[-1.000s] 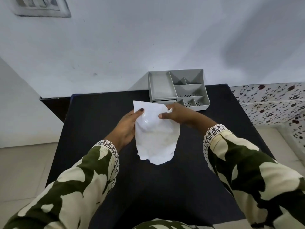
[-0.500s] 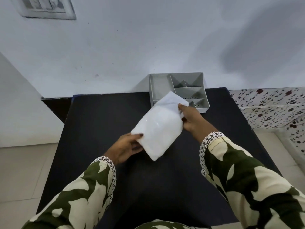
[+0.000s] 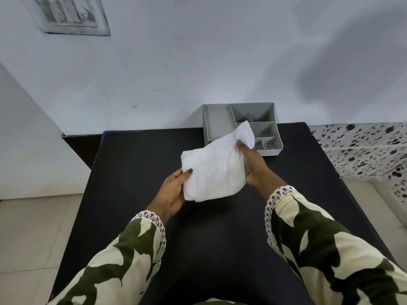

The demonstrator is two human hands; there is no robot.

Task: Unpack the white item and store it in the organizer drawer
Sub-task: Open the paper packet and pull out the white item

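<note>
Head view: the white packet [image 3: 214, 167] is held above the black table [image 3: 132, 172], just in front of the grey organizer [image 3: 220, 122]. The left hand [image 3: 174, 191] pinches its near-left corner; the right hand [image 3: 253, 164] grips its far end. Hold one end firmly and peel the wrapper open gradually.

hidden: right hand [image 3: 253, 166] fingers behind white packet [image 3: 217, 167] | organizer [image 3: 220, 122] near corner covered

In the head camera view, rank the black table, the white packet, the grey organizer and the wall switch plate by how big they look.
1. black table
2. white packet
3. grey organizer and wall switch plate: alike; the plate is cut off by the frame, so no ranking between them.
</note>
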